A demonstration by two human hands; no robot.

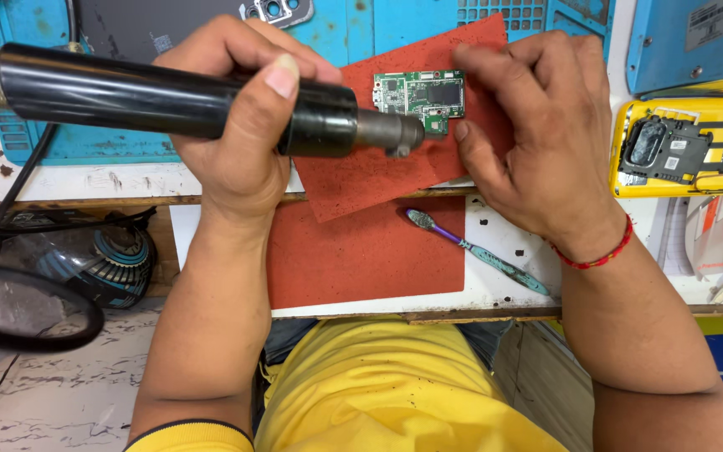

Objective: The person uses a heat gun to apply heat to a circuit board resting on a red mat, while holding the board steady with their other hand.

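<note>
Workbench w/ white top [495, 276], two red mats on it; upper red mat [353, 180] lies btwn the hands. Left hand [240, 125] wrapped tight round black hot-air gun [169, 105], thumb on top, metal nozzle [391, 132] pointing toward right hand. Nozzle tip just beside green circuit board [420, 94], which sits on the mat. Right hand [537, 134] rests on mat, fingers bent, fingertips touching board's right edge. Toothbrush [474, 249] lies below right hand, near wrist. Yellow tray [629, 188] w/ black phone part right of right hand.
</note>
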